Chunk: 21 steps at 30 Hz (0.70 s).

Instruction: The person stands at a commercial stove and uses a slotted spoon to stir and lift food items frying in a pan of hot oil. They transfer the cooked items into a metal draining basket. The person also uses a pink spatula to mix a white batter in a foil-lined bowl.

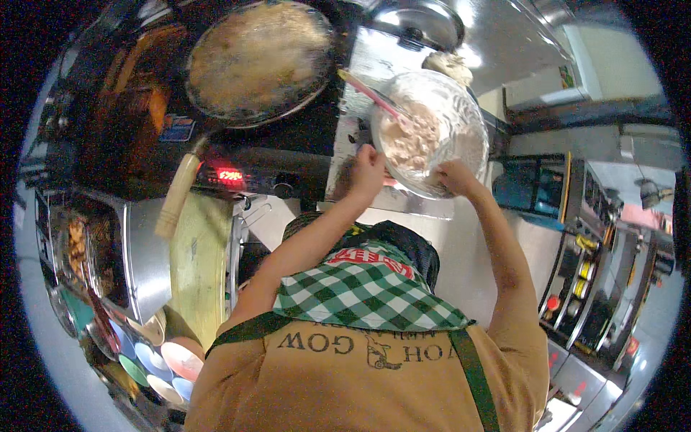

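Observation:
A round metal bowl (pixel 469 113) stands on a metal surface before me, with a lumpy pinkish-brown mixture (pixel 413 137) inside and whitish smears on its wall. A spatula with a pink and yellow handle (pixel 367 92) leans in it. At the bowl's near left rim is my left hand (pixel 370 168), fingers curled; whether it grips the rim is unclear. My right hand (pixel 456 177) reaches over the near right rim, its fingertips at the inner wall; I cannot tell if they hold anything. Behind the bowl lies a pale, bunched item (pixel 448 66).
A large round pan (pixel 259 65) of yellowish-brown food sits at the upper left, its wooden handle (pixel 178 194) pointing towards me. Beside it are a lit red display (pixel 229 174) and a dark knob. A metal lid (pixel 418 21) lies behind the bowl. Coloured bowls (pixel 154 359) are at lower left.

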Each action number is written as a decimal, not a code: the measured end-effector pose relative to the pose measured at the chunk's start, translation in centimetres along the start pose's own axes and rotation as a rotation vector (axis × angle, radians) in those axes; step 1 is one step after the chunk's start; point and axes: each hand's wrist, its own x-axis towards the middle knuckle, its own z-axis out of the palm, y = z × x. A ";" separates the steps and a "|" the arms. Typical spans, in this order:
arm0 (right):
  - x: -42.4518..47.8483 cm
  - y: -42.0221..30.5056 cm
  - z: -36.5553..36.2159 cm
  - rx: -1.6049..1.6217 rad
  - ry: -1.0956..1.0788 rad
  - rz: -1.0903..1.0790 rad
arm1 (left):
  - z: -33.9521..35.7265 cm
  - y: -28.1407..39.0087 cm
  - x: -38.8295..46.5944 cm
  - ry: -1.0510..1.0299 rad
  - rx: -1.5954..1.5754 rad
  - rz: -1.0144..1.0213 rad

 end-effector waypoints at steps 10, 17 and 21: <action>-0.1 -8.1 -7.1 1.048 0.058 0.301 | -1.4 -0.8 1.5 0.016 0.222 0.087; 8.9 -11.8 -20.9 0.662 0.547 -0.208 | -1.1 2.6 -1.3 -0.023 0.384 0.137; 15.7 -15.1 -22.9 0.232 0.764 -0.150 | -0.6 -6.2 1.9 -0.073 0.462 0.350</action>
